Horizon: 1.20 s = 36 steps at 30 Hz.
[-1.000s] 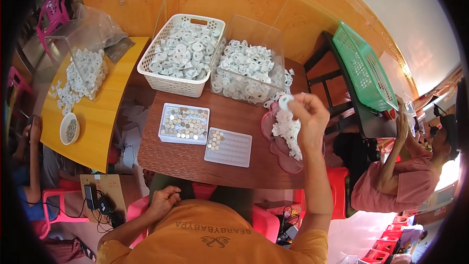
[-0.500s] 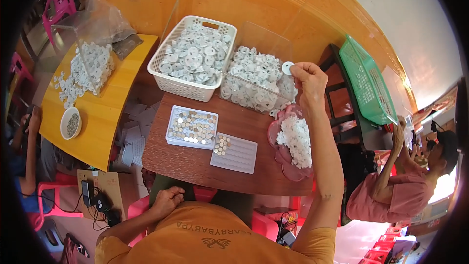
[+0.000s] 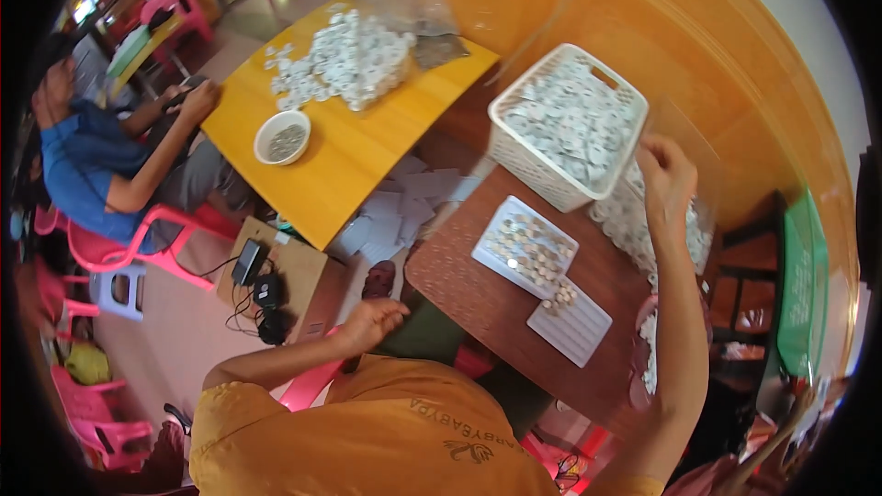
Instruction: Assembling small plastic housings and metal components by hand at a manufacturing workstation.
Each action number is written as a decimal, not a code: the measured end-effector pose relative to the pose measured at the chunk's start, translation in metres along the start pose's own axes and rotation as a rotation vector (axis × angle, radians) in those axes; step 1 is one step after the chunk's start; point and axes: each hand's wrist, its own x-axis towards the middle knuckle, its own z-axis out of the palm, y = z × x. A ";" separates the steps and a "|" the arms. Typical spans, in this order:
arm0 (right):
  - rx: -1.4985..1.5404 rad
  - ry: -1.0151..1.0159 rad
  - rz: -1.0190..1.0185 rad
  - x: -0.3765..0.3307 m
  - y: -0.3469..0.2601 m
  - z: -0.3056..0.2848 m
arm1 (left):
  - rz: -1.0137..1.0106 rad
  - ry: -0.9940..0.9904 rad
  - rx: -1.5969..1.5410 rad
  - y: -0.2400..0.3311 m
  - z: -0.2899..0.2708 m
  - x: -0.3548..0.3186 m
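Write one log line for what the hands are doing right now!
right hand: raised by white basket of white discs, grip unclear | left hand: at brown table edge, empty | tray of small pieces: untouched

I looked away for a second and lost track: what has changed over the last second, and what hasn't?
The right hand let go of the bunch of white pieces it held above the pink tray and reached forward to the clear bin beside the white basket. Whether its grip now holds anything cannot be told. The left hand stayed on the lap, and the two flat trays stayed put.
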 end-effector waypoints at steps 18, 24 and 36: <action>0.044 -0.085 -0.094 -0.180 -0.068 -0.067 | -0.542 -0.285 0.704 -0.232 -0.083 -0.073; 0.031 -0.159 -0.243 -0.203 -0.083 -0.065 | -0.297 -0.442 0.520 -0.244 -0.024 -0.053; 0.042 -0.116 -0.127 -0.234 -0.069 -0.087 | -0.397 0.675 1.094 -0.225 -0.364 -0.043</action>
